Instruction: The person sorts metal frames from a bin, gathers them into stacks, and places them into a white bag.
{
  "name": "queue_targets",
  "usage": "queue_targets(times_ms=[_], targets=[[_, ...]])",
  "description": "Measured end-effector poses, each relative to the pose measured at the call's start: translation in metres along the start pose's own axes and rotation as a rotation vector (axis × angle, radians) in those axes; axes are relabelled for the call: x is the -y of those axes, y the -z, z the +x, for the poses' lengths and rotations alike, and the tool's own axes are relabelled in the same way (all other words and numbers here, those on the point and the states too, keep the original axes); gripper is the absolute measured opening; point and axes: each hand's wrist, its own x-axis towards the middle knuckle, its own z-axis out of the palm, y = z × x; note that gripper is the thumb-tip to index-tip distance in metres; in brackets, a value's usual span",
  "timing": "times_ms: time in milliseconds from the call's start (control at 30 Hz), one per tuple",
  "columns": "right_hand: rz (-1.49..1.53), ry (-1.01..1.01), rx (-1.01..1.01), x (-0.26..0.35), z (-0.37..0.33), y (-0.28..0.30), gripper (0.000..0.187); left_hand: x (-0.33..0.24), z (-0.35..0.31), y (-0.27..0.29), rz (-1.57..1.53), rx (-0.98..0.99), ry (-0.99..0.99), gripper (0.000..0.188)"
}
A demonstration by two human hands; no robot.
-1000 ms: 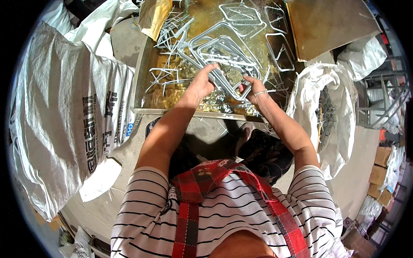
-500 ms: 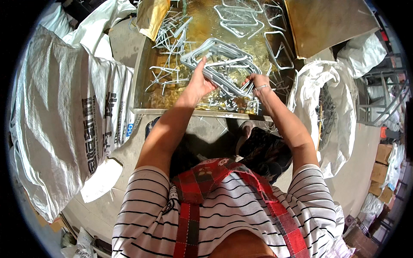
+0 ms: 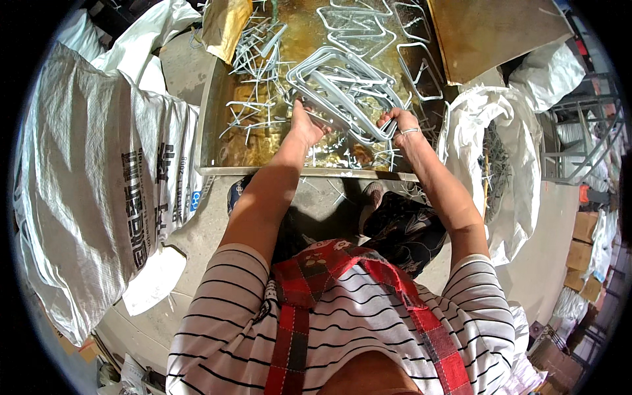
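A stack of grey, rounded four-sided wire frames is tilted over a shallow metal tray. At its lower right corner, my right hand is closed round the wires, with a thin band on the wrist. Beside the lower left edge of the stack is my left hand, thumb and fingers spread apart; whether it touches the wires is hard to tell. Inside the tray, a tangle of thin grey wire pieces and loose bent pieces lie to the left. More wire frames lie at the far side.
A large white woven sack stands at the left. On the right, an open white sack holds grey wire pieces. A brownish flat panel covers the tray's far right corner. Cardboard boxes are stacked farther right.
The stack of frames has tipped and shifted slightly away from me. My left thumb, formerly over the wires, has come off them and now sits beside the edge. My right hand keeps its hold.
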Motion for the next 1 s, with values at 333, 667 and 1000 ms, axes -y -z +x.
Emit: queue_targets(times_ms=[333,667,1000], targets=[[-0.342,0.087,-0.199,-0.013,-0.007,0.012,0.005,-0.015,-0.025,-0.036,-0.164,0.172,-0.118,0.049],[-0.12,-0.081,0.064,-0.026,0.001,-0.001,0.027,-0.014,-0.034,-0.045,-0.04,0.24,-0.158,0.059],[0.123,-0.124,0.19,-0.038,0.006,-0.014,0.017,-0.021,-0.014,-0.019,-0.182,0.466,-0.079,0.041]])
